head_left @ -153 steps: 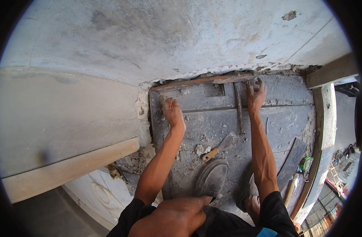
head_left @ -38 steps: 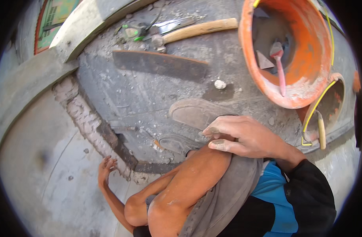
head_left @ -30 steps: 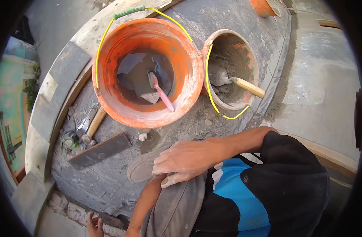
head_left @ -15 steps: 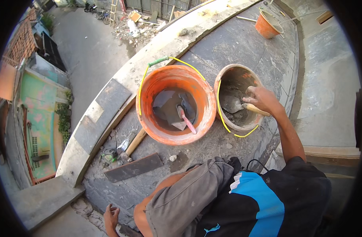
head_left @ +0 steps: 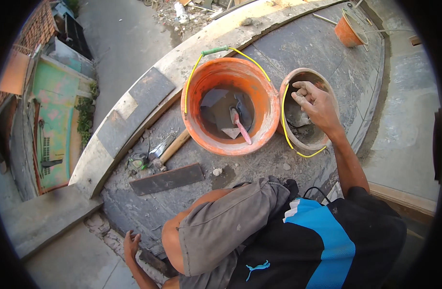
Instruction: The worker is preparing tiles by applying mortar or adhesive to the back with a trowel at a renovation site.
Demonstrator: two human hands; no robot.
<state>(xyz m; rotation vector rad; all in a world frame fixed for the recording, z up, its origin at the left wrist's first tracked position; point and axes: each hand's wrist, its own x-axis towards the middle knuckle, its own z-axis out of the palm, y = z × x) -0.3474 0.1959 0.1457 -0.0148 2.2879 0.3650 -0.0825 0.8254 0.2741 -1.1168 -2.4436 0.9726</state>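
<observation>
My right hand (head_left: 315, 103) is over the mouth of a mortar-crusted bucket (head_left: 303, 152), its fingers bent with a gap between the tips and nothing visible in them. Below it, a trowel blade (head_left: 303, 118) rests in grey mortar; its handle is hidden behind my hand. Beside that bucket stands a larger orange bucket (head_left: 230, 148) with murky water, a yellow wire handle and a pink-handled trowel (head_left: 241, 126) leaning inside. At lower left, my left hand (head_left: 131, 244) hangs beside my knee near the ledge, fingers loosely apart and holding nothing.
A dark tile strip (head_left: 167, 179), a wooden-handled hammer (head_left: 175, 147) and a tape measure (head_left: 138, 163) lie on the dusty floor. The curved concrete ledge (head_left: 192, 45) drops to a street beyond. Another orange bucket (head_left: 348, 31) stands far right.
My right hand has lifted and shifted toward the far side of the mortar bucket, away from the trowel's wooden handle. The view has shifted; my left hand stays low beside my knee.
</observation>
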